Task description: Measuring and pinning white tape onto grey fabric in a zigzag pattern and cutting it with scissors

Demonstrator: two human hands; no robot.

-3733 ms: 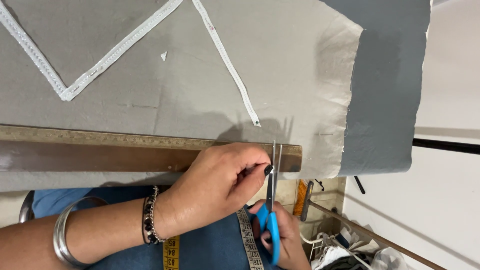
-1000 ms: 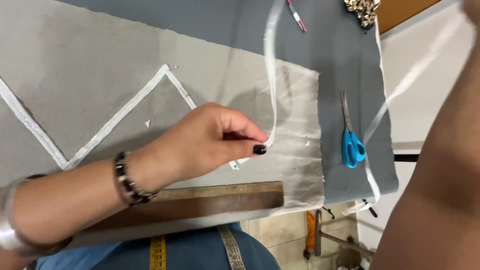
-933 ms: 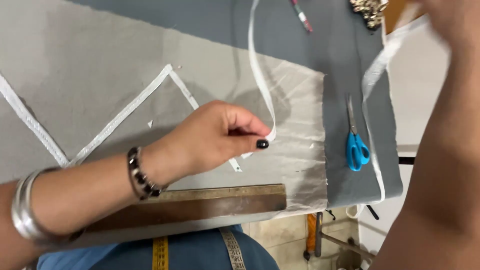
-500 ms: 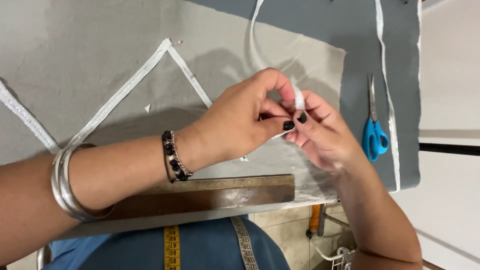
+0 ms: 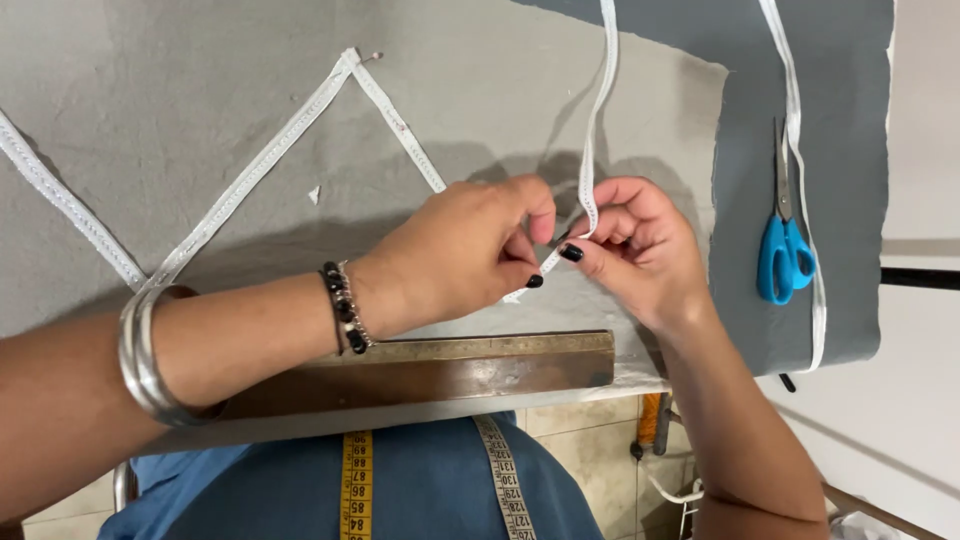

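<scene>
Both hands meet over the light grey fabric [image 5: 200, 120] on the table. My left hand [image 5: 460, 250] pinches the end of a white lace trim strip [image 5: 598, 110] between thumb and fingers. My right hand [image 5: 630, 245] grips the same strip just beside it, and the strip runs up and away from the fingers toward the far edge. Trim pinned in a zigzag [image 5: 300, 130] lies on the fabric to the left. Blue-handled scissors [image 5: 785, 235] rest shut on the darker grey cloth [image 5: 850, 150] at the right, apart from both hands.
A long wooden ruler [image 5: 430, 370] lies along the table's near edge under my left wrist. A second run of white trim [image 5: 800, 130] crosses the dark cloth by the scissors. A yellow measuring tape [image 5: 355, 485] hangs over my blue top. Tiled floor shows below.
The scissors went from my right hand onto the dark cloth. My left hand lifted the loose trim, and my right hand came back to grip it beside the left.
</scene>
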